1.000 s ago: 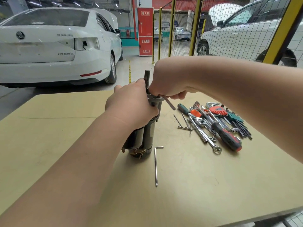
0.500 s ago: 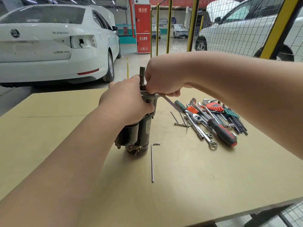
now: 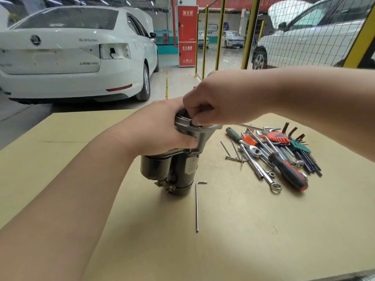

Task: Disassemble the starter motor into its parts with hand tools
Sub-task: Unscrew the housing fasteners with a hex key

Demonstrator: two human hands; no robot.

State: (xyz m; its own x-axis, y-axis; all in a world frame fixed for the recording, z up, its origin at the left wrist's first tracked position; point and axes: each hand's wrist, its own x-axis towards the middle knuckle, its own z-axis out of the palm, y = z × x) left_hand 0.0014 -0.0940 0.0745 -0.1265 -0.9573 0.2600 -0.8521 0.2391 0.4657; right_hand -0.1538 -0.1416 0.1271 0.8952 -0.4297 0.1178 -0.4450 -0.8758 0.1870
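Observation:
The starter motor [image 3: 178,169] stands on end on the tan table [image 3: 263,230], its two black cylinders down and its silver nose housing [image 3: 199,132] up. My left hand [image 3: 160,128] is wrapped around the motor's upper part just below the housing. My right hand [image 3: 215,102] rests on top of the housing with its fingers curled and pinched at the rim. A thin silver hex key [image 3: 250,126] sticks out to the right from under that hand. The motor's shaft is hidden behind my right hand.
A long L-shaped hex key [image 3: 196,205] lies in front of the motor. To its right lie a ratchet [image 3: 254,150], a red-black screwdriver [image 3: 288,171], a wrench [image 3: 269,179] and folding hex-key sets [image 3: 277,137]. A white car [image 3: 71,57] and a mesh fence [image 3: 304,33] stand beyond the table.
My right hand has swung the hex key from pointing toward me and right to pointing away and right. It now covers the shaft. My left hand keeps its grip.

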